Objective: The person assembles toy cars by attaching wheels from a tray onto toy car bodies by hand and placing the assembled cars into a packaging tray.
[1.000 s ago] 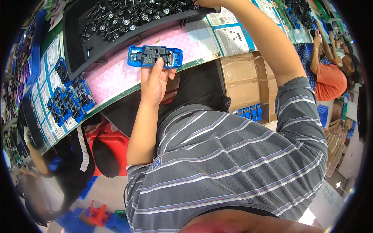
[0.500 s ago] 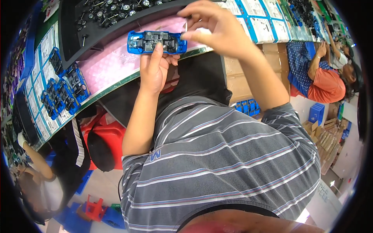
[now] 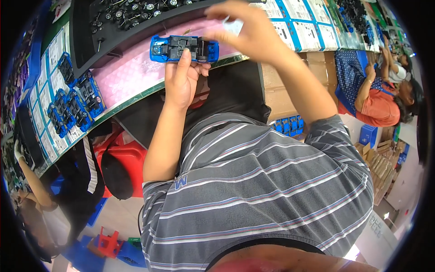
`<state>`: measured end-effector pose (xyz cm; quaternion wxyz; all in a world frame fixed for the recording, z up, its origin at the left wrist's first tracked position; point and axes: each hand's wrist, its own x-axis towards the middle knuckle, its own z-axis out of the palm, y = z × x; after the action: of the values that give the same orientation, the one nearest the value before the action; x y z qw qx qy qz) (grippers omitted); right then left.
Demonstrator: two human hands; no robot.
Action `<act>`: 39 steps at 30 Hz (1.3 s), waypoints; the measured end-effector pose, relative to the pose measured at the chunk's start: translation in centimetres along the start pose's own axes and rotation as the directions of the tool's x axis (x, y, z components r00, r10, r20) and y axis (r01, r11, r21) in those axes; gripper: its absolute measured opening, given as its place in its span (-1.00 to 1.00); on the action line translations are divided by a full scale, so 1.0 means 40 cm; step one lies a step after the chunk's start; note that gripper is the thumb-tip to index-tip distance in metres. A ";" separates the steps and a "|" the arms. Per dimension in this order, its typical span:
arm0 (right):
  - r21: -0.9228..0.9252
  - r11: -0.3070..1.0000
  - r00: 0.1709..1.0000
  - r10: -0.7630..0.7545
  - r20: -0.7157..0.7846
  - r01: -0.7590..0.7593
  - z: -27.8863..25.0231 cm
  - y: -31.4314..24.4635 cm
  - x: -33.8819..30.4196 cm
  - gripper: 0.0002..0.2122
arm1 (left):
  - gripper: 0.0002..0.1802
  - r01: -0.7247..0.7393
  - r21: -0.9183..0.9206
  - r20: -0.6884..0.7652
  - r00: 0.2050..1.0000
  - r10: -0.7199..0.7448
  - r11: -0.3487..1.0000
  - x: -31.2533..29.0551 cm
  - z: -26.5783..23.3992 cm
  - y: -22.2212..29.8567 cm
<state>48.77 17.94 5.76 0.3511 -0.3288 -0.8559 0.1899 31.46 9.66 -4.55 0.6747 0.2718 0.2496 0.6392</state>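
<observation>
My left hand (image 3: 180,84) holds a blue toy car (image 3: 183,49) upside down over the table's front edge, its black underside facing up. The thumb presses on the middle of the underside and the fingers support it from below. Beside the car's right end hovers my right hand (image 3: 253,34), thumb and fingers apart, slightly blurred, with nothing visible between them. Its thumb tip overlaps the car's far right corner, and I cannot tell whether it touches. Behind the car, a black tray (image 3: 149,22) contains many small wheels on metal axles (image 3: 136,9).
Several blue toy cars (image 3: 74,106) lie wheels up on printed card sheets (image 3: 47,109) at the left. Pink bubble wrap (image 3: 127,75) covers the table under the tray. More card sheets (image 3: 301,25) lie at the right. Co-workers sit at far left and far right (image 3: 378,106).
My right hand has shifted slightly left and up, its fingers spreading. A thin metal piece seen by its fingers earlier no longer shows there. The car stays almost still in my left hand.
</observation>
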 end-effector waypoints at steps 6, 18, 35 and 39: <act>-0.500 0.853 0.962 0.242 0.123 -0.151 -0.081 0.125 0.188 -0.80 | -0.67 -0.004 0.050 0.016 1.000 0.003 0.999 0.005 0.013 0.002; 0.091 0.949 0.952 0.296 0.078 -0.303 -0.022 -0.033 0.115 -0.87 | -0.68 0.000 0.031 -0.021 1.000 0.000 1.000 -0.014 -0.003 -0.003; 0.156 0.906 0.910 0.361 0.205 -0.395 -0.008 -0.055 -0.003 -0.83 | -0.70 0.118 0.164 -0.010 0.993 -0.118 0.979 -0.060 -0.012 0.019; 0.126 0.959 0.966 0.244 0.090 -0.254 -0.007 0.055 -0.082 -0.85 | -0.69 0.180 0.215 -0.038 0.984 -0.176 0.960 -0.104 -0.026 0.024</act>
<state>51.69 17.25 3.15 0.3145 -0.4021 -0.8048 0.3027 29.81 5.59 -4.67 0.6934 0.3144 0.3479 0.5472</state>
